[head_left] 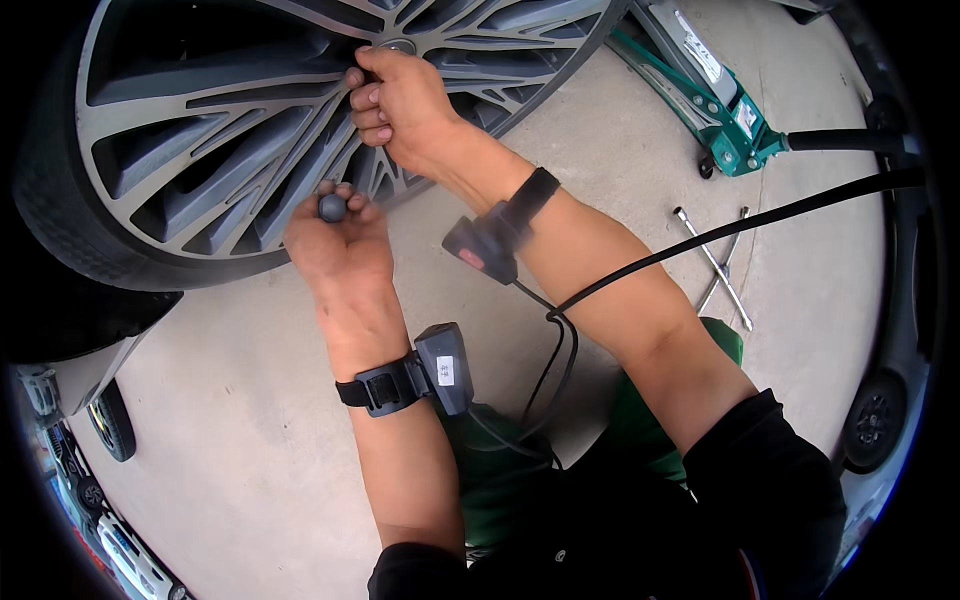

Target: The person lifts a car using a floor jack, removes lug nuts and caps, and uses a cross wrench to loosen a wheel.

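A large alloy wheel [215, 115] with many grey spokes and a dark tyre [75, 215] fills the upper left. My left hand [340, 245] is turned palm up just below the spokes. Its fingers curl around a dark grey round-ended piece [332, 208], whose rest is hidden in the grip. Close to the wheel's centre cap [400, 46] is my right hand [405, 105], with thumb and fingers bent together. Whatever it may pinch cannot be made out. Each wrist carries a strap with a small dark box.
To the upper right stands a green floor jack [735, 130] with a black handle. A metal cross wrench [722, 272] lies on the pale concrete floor. A black cable [740, 222] runs over my right forearm. Parked cars line the far left and right edges.
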Available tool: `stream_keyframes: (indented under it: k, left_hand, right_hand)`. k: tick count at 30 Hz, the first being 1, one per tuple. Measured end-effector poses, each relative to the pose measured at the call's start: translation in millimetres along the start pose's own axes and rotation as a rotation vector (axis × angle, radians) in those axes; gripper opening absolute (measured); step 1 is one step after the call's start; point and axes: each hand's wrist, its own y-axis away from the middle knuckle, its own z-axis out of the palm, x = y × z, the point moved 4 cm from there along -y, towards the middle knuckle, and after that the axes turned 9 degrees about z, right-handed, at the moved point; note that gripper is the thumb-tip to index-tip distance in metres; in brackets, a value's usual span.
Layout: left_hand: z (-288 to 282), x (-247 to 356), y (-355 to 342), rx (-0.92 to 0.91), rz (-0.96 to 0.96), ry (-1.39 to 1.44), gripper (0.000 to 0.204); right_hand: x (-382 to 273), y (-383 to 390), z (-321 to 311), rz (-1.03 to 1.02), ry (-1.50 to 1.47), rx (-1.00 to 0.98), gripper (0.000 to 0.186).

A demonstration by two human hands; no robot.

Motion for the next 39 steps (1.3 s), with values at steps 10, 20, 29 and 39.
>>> stream_keyframes:
  k: [10, 20, 29, 39]
  left_hand:
    - [36.4, -40.9, 13.2, 0.003, 0.052, -0.056, 0.022]
    - [23.2, -44.0, 14.3, 0.019, -0.032, -0.037, 0.02]
    - [35.4, -55.5, 32.3, -0.121, -0.091, -0.082, 0.01]
    - [51.1, -74.3, 67.8, -0.182, -0.034, -0.341, 0.013]
  right_hand:
    - [28.0, 70.5, -57.8, 0.139, 0.409, 0.007, 0.037]
    - [-31.5, 77.6, -258.8, 0.228, 1.026, 0.633, 0.034]
    - [-73.3, 128.9, -372.5, 0.41, 1.743, 0.927, 0.041]
    - [-29.7, 25.2, -373.7, 0.221, 1.963, 0.638, 0.05]
